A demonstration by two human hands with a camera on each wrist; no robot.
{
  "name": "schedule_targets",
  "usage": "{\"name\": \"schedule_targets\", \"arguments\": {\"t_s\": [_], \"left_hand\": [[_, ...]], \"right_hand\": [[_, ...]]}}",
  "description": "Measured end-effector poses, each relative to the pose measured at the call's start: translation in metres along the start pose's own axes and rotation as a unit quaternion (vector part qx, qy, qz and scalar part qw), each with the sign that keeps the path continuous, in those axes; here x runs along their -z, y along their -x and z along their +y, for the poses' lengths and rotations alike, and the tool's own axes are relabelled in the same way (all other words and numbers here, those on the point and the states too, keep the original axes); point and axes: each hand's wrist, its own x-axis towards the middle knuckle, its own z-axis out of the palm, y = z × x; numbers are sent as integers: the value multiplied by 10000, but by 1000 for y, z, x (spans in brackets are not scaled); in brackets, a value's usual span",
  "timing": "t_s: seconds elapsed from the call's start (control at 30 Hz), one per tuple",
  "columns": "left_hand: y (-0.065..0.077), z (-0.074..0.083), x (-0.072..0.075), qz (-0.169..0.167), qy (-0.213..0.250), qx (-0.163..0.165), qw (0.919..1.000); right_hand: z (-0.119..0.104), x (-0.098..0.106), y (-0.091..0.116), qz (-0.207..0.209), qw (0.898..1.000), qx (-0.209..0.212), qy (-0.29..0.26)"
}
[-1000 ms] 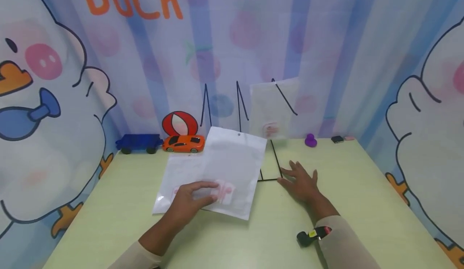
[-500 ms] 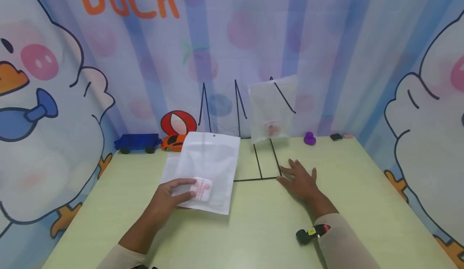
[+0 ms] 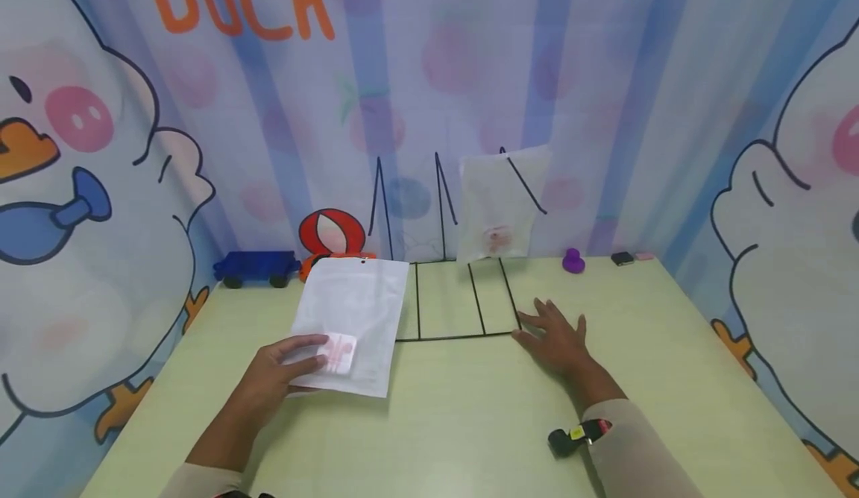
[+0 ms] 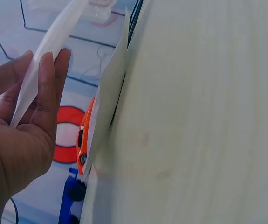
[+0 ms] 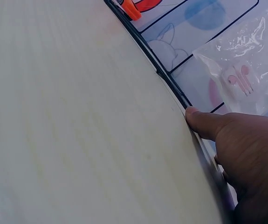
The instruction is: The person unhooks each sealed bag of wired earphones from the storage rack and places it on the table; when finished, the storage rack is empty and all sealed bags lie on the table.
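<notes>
White pouch (image 3: 362, 304) is held up at the left of the black wire rack (image 3: 443, 338), pinched near its lower left edge by the left hand (image 3: 271, 371) – the thumb on one face, the fingers behind. Through its front a pale case (image 3: 340, 353) is shown, low down, beside the fingertips. In the left wrist view the pouch is seen nearly edge-on, apart from a second pouch (image 4: 108, 88), which is laid by the table's far edge with the orange toy car (image 4: 84, 140) just beyond it.

The rack's front right corner is touched by the right hand (image 3: 560, 341), whose fingers are spread and closed round nothing; the frame is presumably being steadied. One more pouch, the hanging pouch (image 3: 493, 192), is carried on the rightmost hook, while the left hook (image 3: 373, 198) and the middle hook (image 3: 447, 188) are left bare.

The step in hand is judged to be the setting down of the held pouch on the second one. For that, it would need to be lowered flat, its edges brought roughly into line, and the pinch released – gently, so that the lower pouch is not pushed askew.
</notes>
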Motion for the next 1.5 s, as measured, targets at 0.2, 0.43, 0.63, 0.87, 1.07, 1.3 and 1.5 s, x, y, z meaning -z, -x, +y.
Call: {"name": "schedule_targets", "arguments": {"t_s": [0.2,0.43,0.63,0.87,1.07,1.3,1.5], "left_hand": [[1,-3,27,198,-341,84,9992],[0,-9,62,103,-770,253,9967],[-1,-23,93,104,-438,37,9990],[-6,-32,112,507,-419,117,9978],[-5,-33,127,885,-1005,641,9889],[-1,-32,142,1122,-1089,1049,9821],[2,-34,150,1102,-926,975,9848]], "right_hand": [[-2,-1,1,-40,10000,48,8],[-6,2,3,9,10000,46,-14],[-7,3,3,27,9999,113,-31],[-1,2,0,-13,10000,6,89],[1,1,-1,15,9999,115,49],[0,-2,2,-119,9999,-23,17],[-2,-1,1,-26,10000,55,-9]]}}
